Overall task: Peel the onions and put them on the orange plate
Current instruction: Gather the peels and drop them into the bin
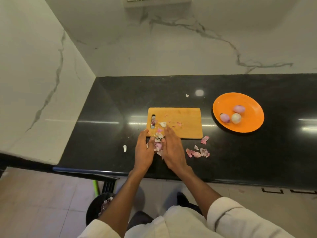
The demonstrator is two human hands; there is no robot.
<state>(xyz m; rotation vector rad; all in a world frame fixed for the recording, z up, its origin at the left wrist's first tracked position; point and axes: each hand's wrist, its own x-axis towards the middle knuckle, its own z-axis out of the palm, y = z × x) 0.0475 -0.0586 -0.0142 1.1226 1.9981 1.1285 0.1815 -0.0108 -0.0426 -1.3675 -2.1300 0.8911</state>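
Three peeled onions point(231, 114) lie on the orange plate point(250, 103) at the right of the black counter. A wooden cutting board point(185, 122) sits in the middle, with scraps of onion skin on its left part. My left hand point(144, 148) and my right hand point(173, 148) lie flat on the counter at the board's front left corner, fingers stretched out. Between them sits a heap of pink and white onion peels point(158, 143), and both palms touch it from either side. Neither hand grips anything.
More peels point(199, 152) lie on the black counter point(103, 117) right of my hands, and one white scrap point(124, 148) lies to the left. A black bin point(99, 208) holding peels stands on the floor below the counter edge. Marble walls rise behind and to the left.
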